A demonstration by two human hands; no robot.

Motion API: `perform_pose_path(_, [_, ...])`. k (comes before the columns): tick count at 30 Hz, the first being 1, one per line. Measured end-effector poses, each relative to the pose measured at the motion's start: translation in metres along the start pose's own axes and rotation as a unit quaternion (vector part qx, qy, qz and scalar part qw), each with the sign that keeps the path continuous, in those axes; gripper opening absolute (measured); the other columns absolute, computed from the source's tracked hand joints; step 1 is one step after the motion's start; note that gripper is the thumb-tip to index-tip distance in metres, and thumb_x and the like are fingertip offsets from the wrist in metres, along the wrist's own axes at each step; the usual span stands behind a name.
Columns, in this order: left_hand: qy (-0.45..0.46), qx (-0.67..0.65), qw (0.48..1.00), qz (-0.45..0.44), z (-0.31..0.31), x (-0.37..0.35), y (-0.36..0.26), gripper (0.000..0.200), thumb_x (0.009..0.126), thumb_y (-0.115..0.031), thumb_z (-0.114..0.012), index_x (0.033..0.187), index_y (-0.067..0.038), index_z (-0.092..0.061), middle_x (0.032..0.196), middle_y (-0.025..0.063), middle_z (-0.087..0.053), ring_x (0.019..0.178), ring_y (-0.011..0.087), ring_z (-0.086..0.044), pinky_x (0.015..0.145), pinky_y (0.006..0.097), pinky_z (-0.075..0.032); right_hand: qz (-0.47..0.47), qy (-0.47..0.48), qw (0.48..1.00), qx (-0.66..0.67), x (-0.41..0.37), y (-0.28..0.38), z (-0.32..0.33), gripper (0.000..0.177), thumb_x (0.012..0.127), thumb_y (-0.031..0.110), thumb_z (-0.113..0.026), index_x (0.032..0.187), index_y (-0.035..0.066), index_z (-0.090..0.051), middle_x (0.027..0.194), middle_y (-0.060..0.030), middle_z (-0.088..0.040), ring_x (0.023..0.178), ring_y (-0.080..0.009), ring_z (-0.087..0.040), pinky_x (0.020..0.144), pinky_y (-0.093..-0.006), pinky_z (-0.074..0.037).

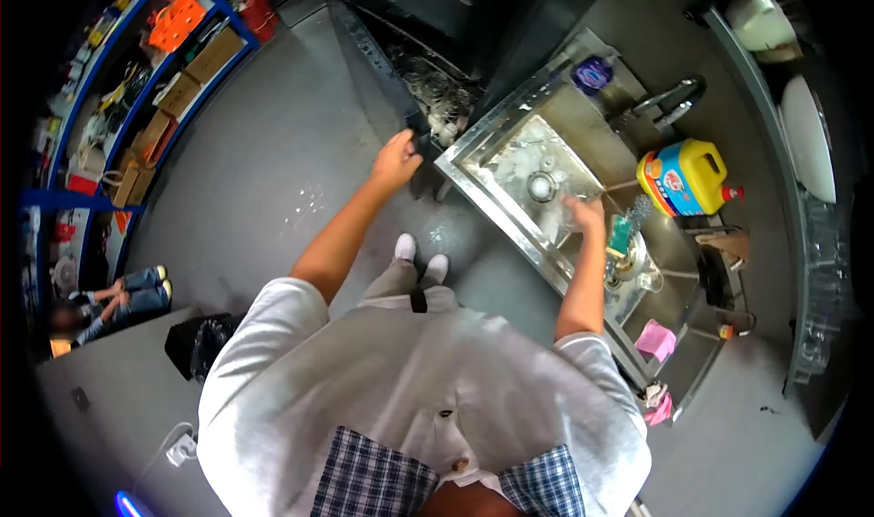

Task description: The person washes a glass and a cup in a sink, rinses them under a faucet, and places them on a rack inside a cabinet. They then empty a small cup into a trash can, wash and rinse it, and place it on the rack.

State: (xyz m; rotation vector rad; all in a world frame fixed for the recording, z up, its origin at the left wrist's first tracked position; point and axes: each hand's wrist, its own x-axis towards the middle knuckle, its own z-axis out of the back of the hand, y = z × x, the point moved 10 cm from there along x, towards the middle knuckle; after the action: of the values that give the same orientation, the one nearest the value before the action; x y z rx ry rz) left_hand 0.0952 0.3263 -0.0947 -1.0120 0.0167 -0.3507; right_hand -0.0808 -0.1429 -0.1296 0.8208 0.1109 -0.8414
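My left hand is held out over the floor, left of the sink's front edge. Its fingers are curled in, and I cannot make out whether anything is between them. A dark open bin-like space with a grey, stringy mass lies just beyond it. My right hand reaches into the steel sink, slightly blurred, its fingers apart and seemingly holding nothing. Whitish foam or water and a round drain lie near its fingertips. Beside that wrist are a green sponge and a second basin holding glassware.
A yellow jug and a curved faucet stand behind the sink, with a purple container at its corner. A pink cloth lies at the near end. Blue shelves are left; another person sits below them.
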Motion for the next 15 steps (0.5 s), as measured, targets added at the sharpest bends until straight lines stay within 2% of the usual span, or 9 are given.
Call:
perform_pose_path(1, [-0.017, 0.008, 1.0, -0.003, 0.031, -0.024, 0.002, 0.034, 0.071, -0.01, -0.063, 0.104, -0.006, -0.055, 0.083, 0.0085, -0.054, 0.071, 0.0204, -0.055, 0.062, 0.0326, -0.046, 0.031, -0.204, 0.934, -0.291, -0.017, 0.031, 0.021, 0.07, 0.06, 0.036, -0.083, 0.112, -0.001, -0.053, 0.094, -0.0171, -0.062, 0.076, -0.0248, -0.061, 0.061, -0.0383, -0.05])
perform_pose_path(2, [-0.039, 0.014, 0.999, -0.007, 0.062, -0.051, 0.007, 0.035, 0.071, -0.008, -0.063, 0.105, -0.006, -0.055, 0.086, 0.0085, -0.055, 0.07, 0.0187, -0.055, 0.063, 0.031, -0.047, -0.017, -0.099, 0.99, -0.101, -0.012, 0.017, 0.009, 0.07, 0.06, 0.034, -0.083, 0.111, -0.002, -0.052, 0.088, -0.0145, -0.061, 0.07, -0.0223, -0.059, 0.055, -0.0364, -0.049])
perform_pose_path(3, [-0.067, 0.021, 0.997, -0.018, 0.094, -0.063, 0.014, 0.036, 0.071, -0.007, -0.063, 0.107, -0.005, -0.055, 0.089, 0.0085, -0.056, 0.07, 0.017, -0.055, 0.063, 0.0293, -0.047, -0.058, 0.011, 0.994, 0.096, -0.002, 0.018, -0.006, 0.069, 0.06, 0.032, -0.084, 0.111, -0.003, -0.051, 0.082, -0.012, -0.06, 0.065, -0.0198, -0.057, 0.05, -0.0345, -0.047])
perform_pose_path(4, [-0.076, 0.035, 0.996, -0.001, 0.125, -0.071, 0.031, 0.036, 0.071, -0.005, -0.062, 0.107, -0.005, -0.055, 0.091, 0.0085, -0.056, 0.069, 0.0165, -0.056, 0.064, 0.0285, -0.048, 0.027, 0.052, 0.986, 0.153, -0.006, 0.041, -0.017, 0.065, 0.063, 0.033, -0.082, 0.108, -0.001, -0.052, 0.072, -0.0059, -0.057, 0.055, -0.0161, -0.053, 0.046, -0.0297, -0.044])
perform_pose_path(5, [-0.078, 0.044, 0.996, 0.023, 0.15, -0.088, 0.05, 0.036, 0.071, -0.004, -0.062, 0.107, -0.005, -0.056, 0.093, 0.0085, -0.057, 0.068, 0.016, -0.056, 0.065, 0.0276, -0.048, 0.001, 0.035, 0.982, 0.184, -0.037, 0.071, -0.02, 0.053, 0.07, 0.032, -0.078, 0.108, 0.005, -0.053, 0.072, -0.0048, -0.057, 0.056, -0.0171, -0.056, 0.044, -0.0293, -0.044])
perform_pose_path(7, [-0.105, 0.083, 0.989, 0.062, 0.207, -0.106, 0.069, 0.033, 0.072, -0.005, -0.061, 0.105, -0.005, -0.057, 0.095, 0.0093, -0.057, 0.066, 0.0168, -0.056, 0.065, 0.0282, -0.048, 0.0, 0.232, 0.941, 0.245, -0.038, 0.092, -0.074, 0.046, 0.078, 0.035, -0.072, 0.111, 0.008, -0.055, 0.09, -0.0109, -0.063, 0.07, -0.0234, -0.061, 0.057, -0.0372, -0.051])
perform_pose_path(9, [-0.121, 0.093, 0.983, 0.098, 0.252, -0.118, 0.099, 0.034, 0.072, -0.005, -0.061, 0.106, -0.005, -0.058, 0.095, 0.0099, -0.058, 0.068, 0.0167, -0.056, 0.065, 0.0292, -0.048, -0.043, 0.309, 0.887, 0.34, -0.077, 0.144, -0.114, 0.043, 0.084, 0.043, -0.063, 0.112, 0.011, -0.057, 0.106, -0.0136, -0.063, 0.085, -0.029, -0.063, 0.076, -0.0439, -0.051])
perform_pose_path(12, [-0.145, 0.067, 0.985, 0.064, 0.306, -0.13, 0.132, 0.046, 0.072, -0.007, -0.063, 0.117, -0.009, -0.058, 0.091, 0.0074, -0.056, 0.07, 0.0148, -0.053, 0.065, 0.0283, -0.046, -0.054, 0.468, 0.699, 0.537, -0.108, 0.206, -0.201, 0.049, 0.086, 0.049, -0.057, 0.118, 0.013, -0.054, 0.114, -0.0166, -0.059, 0.099, -0.0344, -0.059, 0.088, -0.0484, -0.045])
perform_pose_path(15, [-0.128, 0.057, 0.972, 0.19, 0.346, -0.138, 0.187, 0.051, 0.074, -0.012, -0.066, 0.124, -0.014, -0.056, 0.091, 0.0045, -0.056, 0.069, 0.0129, -0.05, 0.064, 0.0262, -0.043, -0.018, 0.518, 0.546, 0.658, -0.148, 0.277, -0.264, 0.046, 0.087, 0.047, -0.056, 0.12, 0.014, -0.056, 0.124, -0.017, -0.055, 0.103, -0.0334, -0.057, 0.088, -0.0455, -0.045])
